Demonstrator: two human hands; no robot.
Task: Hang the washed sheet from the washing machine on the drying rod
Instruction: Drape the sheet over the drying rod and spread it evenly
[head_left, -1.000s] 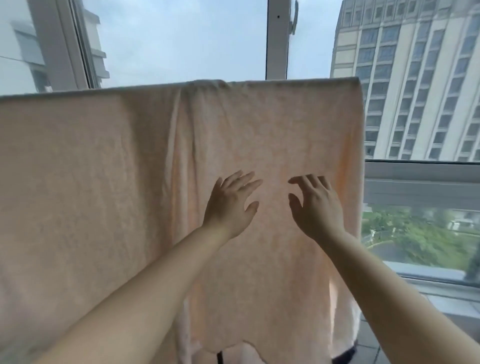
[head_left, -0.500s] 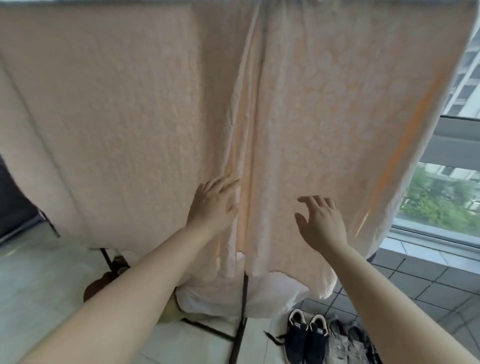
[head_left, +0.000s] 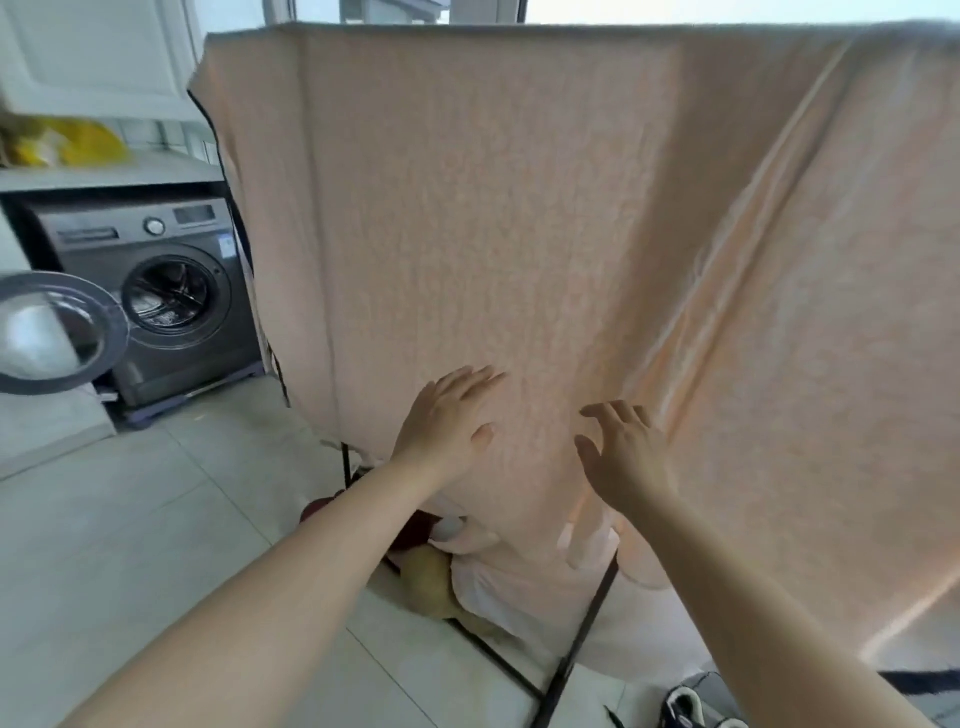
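The pale peach, crinkle-textured fabric sheet (head_left: 519, 208) is draped over the top of the rack and hangs down wide in front of the person. The drying rod itself is hidden under the top fold. The dark grey front-loading washing machine (head_left: 156, 296) stands at the left with its round door (head_left: 52, 332) swung open.

The left hand (head_left: 447, 415) lies flat on the lower part of the cloth, fingers straight and together, holding nothing. The right hand (head_left: 623, 457) is just beside it, fingers spread and a little bent, gripping nothing. Whether its tips touch the cloth I cannot tell.

The hanging looks done, and the step in hand seems to be smoothing. A long diagonal pleat (head_left: 727, 291) runs down the right half, and the bottom edge bunches around the black metal rack legs (head_left: 576, 639). The next move likely calls for a flat sideways sweep towards that pleat, or a light pinch and tug at the hem, gentle enough not to drag the cloth off the top.
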